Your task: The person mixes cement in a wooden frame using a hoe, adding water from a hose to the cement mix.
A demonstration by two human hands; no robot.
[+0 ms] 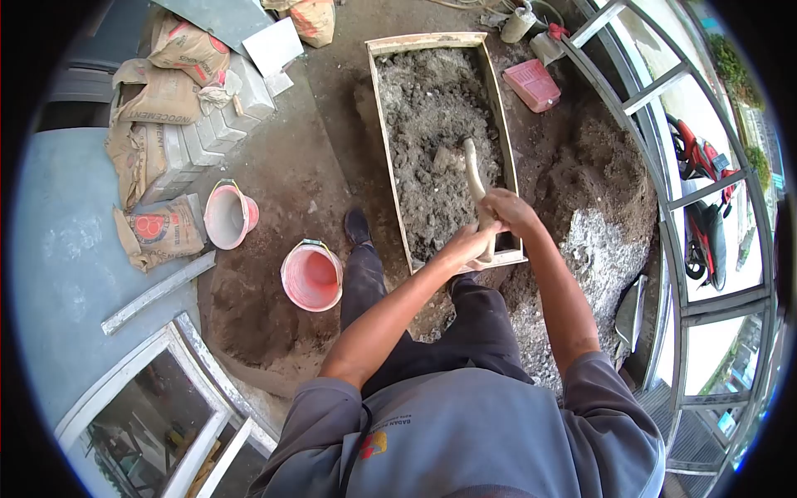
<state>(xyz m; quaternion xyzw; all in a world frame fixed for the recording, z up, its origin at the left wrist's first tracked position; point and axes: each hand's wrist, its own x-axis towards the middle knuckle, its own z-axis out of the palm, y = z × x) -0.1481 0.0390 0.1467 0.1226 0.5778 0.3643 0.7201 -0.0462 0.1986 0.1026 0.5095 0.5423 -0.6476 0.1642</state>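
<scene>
Both of my hands are wrapped round the pale, curved wooden handle of a hoe. My left hand grips it lower down, near the box's front end. My right hand is closed on the handle just beyond, a little to the right. The far end of the hoe lies over the grey-brown mix; its blade is not clear to see, seemingly covered by the mix. A shallow wooden-rimmed box holds this mix, and I stand at its near end.
Two pinkish buckets, one whitish inside and one red inside, stand left of my legs. Cement bags and pale blocks lie at left. A red container and sand heap are right, beside a metal-framed window wall.
</scene>
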